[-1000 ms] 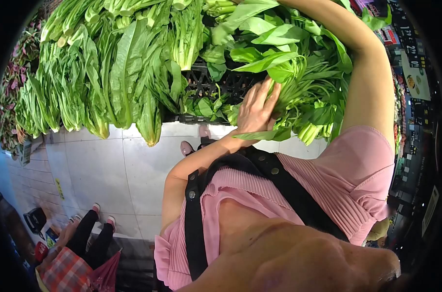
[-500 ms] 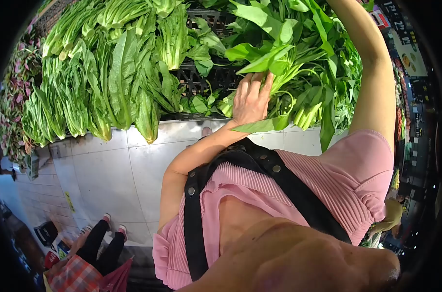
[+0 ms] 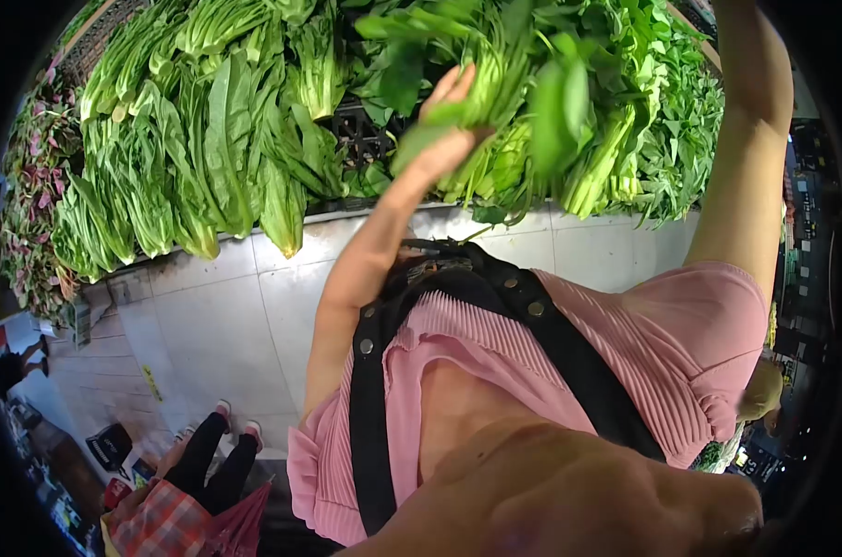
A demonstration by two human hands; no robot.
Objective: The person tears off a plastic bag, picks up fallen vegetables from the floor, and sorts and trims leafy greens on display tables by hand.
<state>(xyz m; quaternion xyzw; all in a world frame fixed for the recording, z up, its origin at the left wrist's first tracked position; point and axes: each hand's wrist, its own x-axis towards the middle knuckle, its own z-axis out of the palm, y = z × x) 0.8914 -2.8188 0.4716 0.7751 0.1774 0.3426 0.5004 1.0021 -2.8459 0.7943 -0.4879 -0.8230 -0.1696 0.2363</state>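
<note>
My left hand [image 3: 449, 116] is at the front of the vegetable display, smeared by motion. Its fingers and thumb lie around the stems of a bunch of leafy greens [image 3: 498, 79], and a blurred leaf covers part of the palm. The bunch has long green stems and broad leaves. My right arm [image 3: 747, 139] reaches up past the top right edge, so the right hand is out of sight. Close to the left hand lie more green bunches [image 3: 611, 153] with pale cut stems. Long-leaf lettuces [image 3: 231, 139] lie in rows to the left.
A black crate [image 3: 360, 135] shows between the lettuces and the stemmed greens. Purple-leaved greens [image 3: 31, 195] sit at the far left. The tiled floor [image 3: 207, 325] lies below the display. Another person in a checked top [image 3: 161, 520] is at the lower left.
My left hand has moved up and slightly left with the bunch, whose leaves have swung and blurred. The right arm has shifted outward to the right. The view has shifted slightly.
</note>
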